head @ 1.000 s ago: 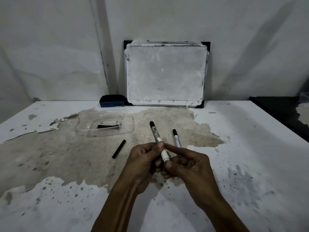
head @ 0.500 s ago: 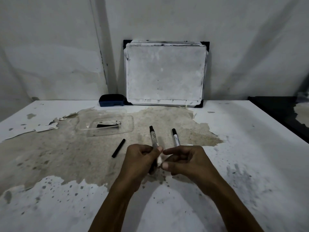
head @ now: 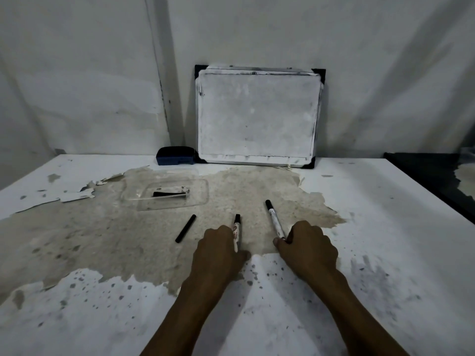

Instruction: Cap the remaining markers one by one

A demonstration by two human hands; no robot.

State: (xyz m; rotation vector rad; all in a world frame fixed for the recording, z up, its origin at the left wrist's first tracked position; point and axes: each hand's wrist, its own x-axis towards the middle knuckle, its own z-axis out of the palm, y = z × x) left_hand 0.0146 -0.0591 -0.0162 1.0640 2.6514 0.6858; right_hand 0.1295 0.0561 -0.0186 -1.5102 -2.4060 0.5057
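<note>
While my left hand (head: 221, 253) grips one marker (head: 237, 228) and my right hand (head: 307, 244) pinches another marker (head: 275, 219) mid-table (head: 385, 227), either could roll toward the loose cap (head: 185, 228) if my grip slips.

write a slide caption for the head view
Left hand and right hand each grip a marker on the worn table.
</note>
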